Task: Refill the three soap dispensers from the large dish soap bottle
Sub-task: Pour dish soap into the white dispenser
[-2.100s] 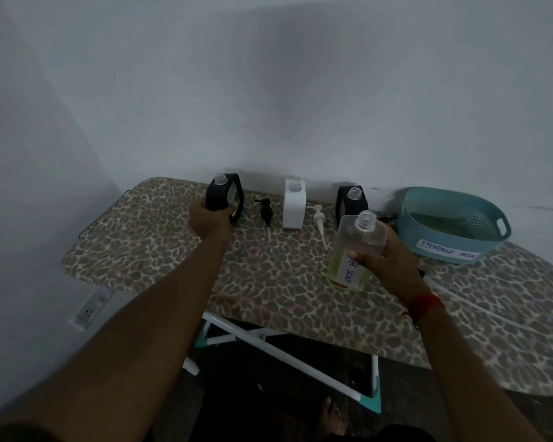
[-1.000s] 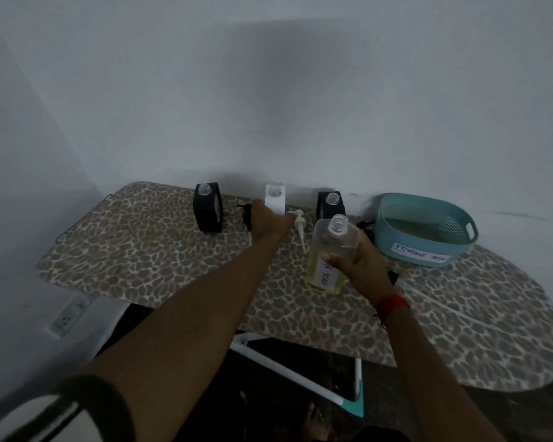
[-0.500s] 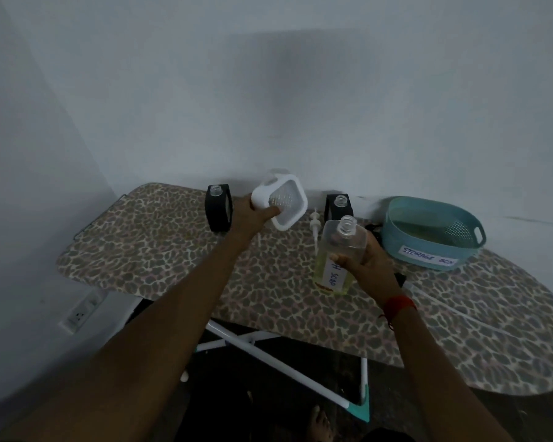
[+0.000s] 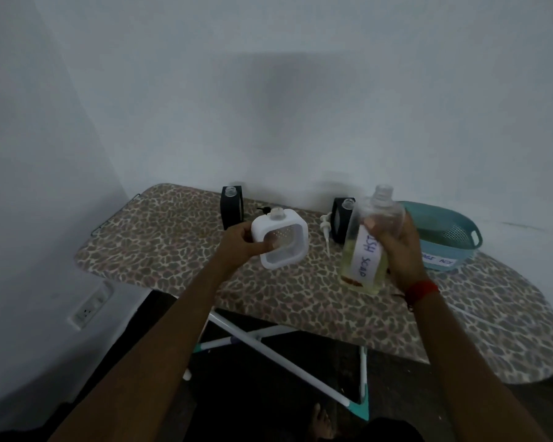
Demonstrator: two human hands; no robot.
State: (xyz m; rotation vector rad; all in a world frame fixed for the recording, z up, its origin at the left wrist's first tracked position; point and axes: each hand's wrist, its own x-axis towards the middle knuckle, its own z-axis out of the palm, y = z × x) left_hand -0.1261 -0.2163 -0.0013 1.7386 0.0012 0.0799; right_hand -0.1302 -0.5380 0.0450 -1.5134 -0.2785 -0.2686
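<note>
Fingers (image 4: 264, 247) of the left hand (image 4: 238, 247) curl round the white dispenser (image 4: 281, 240), thumb on its front face, and hold it above the ironing board (image 4: 173, 237). Its uncapped neck points up and slightly left. The right hand (image 4: 399, 250) grips the large bottle (image 4: 375, 212) round its middle, thumb in front and fingers behind. The bottle is nearly upright and uncapped, with yellowish liquid in its lower part and a handwritten label reading "ISH SOAP". Bottle and white dispenser are near each other but apart, with open air between them.

Two black dispensers stand at the back of the board by the wall, both uncapped: the left black dispenser (image 4: 232, 205) behind the left hand, the right black dispenser (image 4: 340, 218) partly hidden by the bottle. A white pump (image 4: 325, 232) lies on the board between the hands; a black pump (image 4: 264, 210) shows just behind the white dispenser. A teal basket (image 4: 473, 232) with a label sits at the right, partly covered by the right hand. A red band (image 4: 423, 288) circles the right wrist. A wall socket (image 4: 90, 306) is at lower left.

One second ago the white dispenser stood on the board between the black ones; half a second ago it was lifted and more tilted. It is now nearer the person.
</note>
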